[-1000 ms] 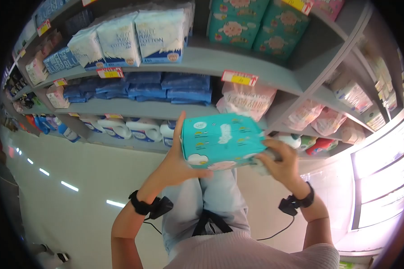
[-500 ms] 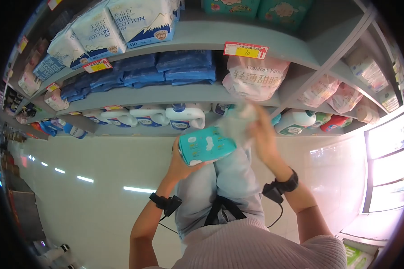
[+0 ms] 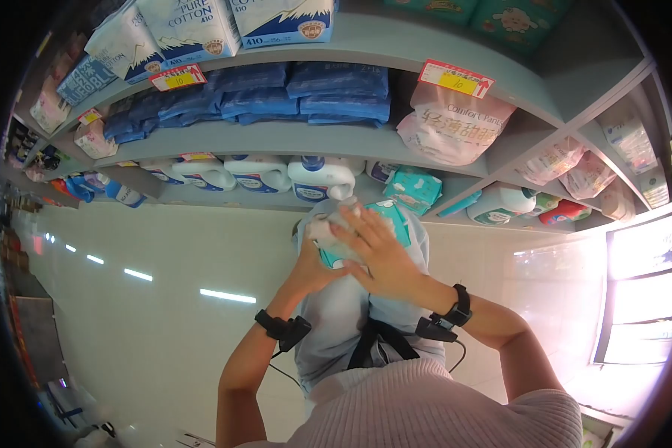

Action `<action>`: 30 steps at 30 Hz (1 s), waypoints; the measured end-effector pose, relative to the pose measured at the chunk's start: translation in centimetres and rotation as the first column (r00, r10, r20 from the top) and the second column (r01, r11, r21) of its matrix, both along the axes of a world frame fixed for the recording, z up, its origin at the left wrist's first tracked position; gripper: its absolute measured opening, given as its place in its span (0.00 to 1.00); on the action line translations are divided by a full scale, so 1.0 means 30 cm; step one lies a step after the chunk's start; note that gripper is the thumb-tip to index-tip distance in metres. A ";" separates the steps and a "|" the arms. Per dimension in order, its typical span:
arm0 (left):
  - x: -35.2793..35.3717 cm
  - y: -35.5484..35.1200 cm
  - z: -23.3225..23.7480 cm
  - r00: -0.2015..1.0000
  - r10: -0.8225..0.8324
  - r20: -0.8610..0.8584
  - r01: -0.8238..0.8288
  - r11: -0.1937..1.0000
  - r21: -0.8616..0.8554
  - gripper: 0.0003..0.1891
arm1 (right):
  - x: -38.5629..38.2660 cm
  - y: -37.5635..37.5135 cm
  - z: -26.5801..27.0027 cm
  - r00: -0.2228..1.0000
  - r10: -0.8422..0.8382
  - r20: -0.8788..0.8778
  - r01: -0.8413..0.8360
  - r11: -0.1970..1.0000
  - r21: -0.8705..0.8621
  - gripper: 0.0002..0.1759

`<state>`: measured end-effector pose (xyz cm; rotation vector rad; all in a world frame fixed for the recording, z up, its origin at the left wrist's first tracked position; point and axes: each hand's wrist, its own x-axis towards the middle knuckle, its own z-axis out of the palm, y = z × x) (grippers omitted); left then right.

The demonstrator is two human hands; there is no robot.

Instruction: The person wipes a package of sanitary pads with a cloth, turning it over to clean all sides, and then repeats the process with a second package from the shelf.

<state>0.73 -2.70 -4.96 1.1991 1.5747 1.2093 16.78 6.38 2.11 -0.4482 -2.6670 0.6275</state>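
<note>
A teal soft pack (image 3: 397,218) rests over my lap, partly hidden by my hands. My left hand (image 3: 313,261) grips its left side, thumb toward the near edge. A crumpled whitish cloth (image 3: 325,230) lies over the pack's top. My right hand (image 3: 384,257) presses this cloth against the pack with its fingers stretched across it. Another teal pack (image 3: 413,189) sits on the bottom shelf just beyond my hands.
White detergent bottles (image 3: 317,179) line the bottom shelf (image 3: 235,207). Above them lie blue packs (image 3: 261,101) and a pink Comfort Pants bag (image 3: 459,127). White Pure Cotton packs (image 3: 194,30) stand on the upper shelf. A vertical divider (image 3: 605,82) rises at the right.
My right hand has come left and down with the cloth, from beside the pack onto its top. The teal pack on the bottom shelf now shows more fully.
</note>
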 end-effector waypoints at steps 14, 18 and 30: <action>0.000 0.006 -0.010 0.987 -0.098 -0.130 0.139 0.922 0.361 0.46 | 0.043 0.020 0.168 0.967 -0.204 -0.149 -0.146 0.031 -0.989 0.27; 0.019 0.021 0.066 0.964 -0.087 0.252 0.058 0.991 0.119 0.55 | 0.082 0.098 0.139 0.967 -0.196 -0.165 -0.238 -0.454 -0.859 0.37; 0.013 0.000 0.009 0.998 0.013 -0.068 -0.003 0.989 0.145 0.55 | 0.143 0.145 0.113 0.950 -0.305 0.071 0.033 -0.129 -0.991 0.28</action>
